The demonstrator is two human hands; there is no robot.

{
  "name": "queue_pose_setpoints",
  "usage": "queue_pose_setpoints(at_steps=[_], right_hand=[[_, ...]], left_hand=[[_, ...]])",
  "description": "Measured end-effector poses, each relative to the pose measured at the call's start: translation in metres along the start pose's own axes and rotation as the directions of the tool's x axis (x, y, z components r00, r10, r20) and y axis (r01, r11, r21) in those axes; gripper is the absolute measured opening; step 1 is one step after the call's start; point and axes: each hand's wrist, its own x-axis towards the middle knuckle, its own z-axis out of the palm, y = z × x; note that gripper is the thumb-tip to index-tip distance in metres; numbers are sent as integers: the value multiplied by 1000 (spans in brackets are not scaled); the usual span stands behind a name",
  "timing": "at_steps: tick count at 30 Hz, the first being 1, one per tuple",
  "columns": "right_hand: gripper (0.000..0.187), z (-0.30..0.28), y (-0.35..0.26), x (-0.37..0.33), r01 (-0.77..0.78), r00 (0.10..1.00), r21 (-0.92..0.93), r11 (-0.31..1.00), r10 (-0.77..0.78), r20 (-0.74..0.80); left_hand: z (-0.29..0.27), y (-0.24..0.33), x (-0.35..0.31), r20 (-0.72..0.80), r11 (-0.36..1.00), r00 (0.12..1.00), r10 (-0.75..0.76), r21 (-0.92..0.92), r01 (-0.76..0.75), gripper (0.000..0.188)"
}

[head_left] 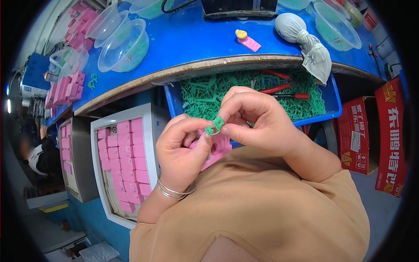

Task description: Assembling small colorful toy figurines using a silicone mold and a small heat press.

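Observation:
Both hands meet in front of my chest over a small green ring-shaped piece (214,125). My left hand (180,146) is closed, with thumb and forefinger at the piece's left side. A pink rubber-looking block (221,147) with hollows in it sits in that same hand, partly hidden by the fingers. My right hand (258,122) pinches the green piece from the other side between thumb and fingertips. Just beyond the hands, a blue tub (335,98) holds a tangle of green scraps (200,94). Red-handled pliers (276,88) and a red-and-black pen-like tool (297,96) lie on the scraps.
On the blue bench (187,39) are clear bowls (124,48), another pink block (250,43) with a yellow lump, and a tied grey cloth bundle (301,37). Left stands a white-framed tray (152,148) of pink blocks; right, red cartons (360,131). Another person (41,153) is far left.

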Motion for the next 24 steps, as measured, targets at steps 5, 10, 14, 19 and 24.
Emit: queue_pose_setpoints(at_steps=[5, 10, 14, 19, 24], right_hand=[[10, 0, 2, 1, -54, 998, 59, 997, 56, -35], [37, 13, 36, 1, -189, 981, 258, 947, 196, 0], [40, 27, 61, -15, -546, 829, 626, 557, 467, 308], [37, 17, 56, -11, -665, 741, 561, 494, 535, 406], [39, 21, 56, -6, -645, 760, 522, 559, 537, 365]], left_hand=[[-3, -3, 0, 13, 1000, 1000, 1, -23, -1, 11], [0, -5, -4, 87, 768, 959, -271, -581, 270, 9], [-3, 3, 15, 206, 791, 867, 453, 356, -498, 18], [-30, 12, 80, 53, 662, 826, 561, 570, -486, 9], [-77, 18, 211, -196, 916, 955, 222, 378, -135, 21]])
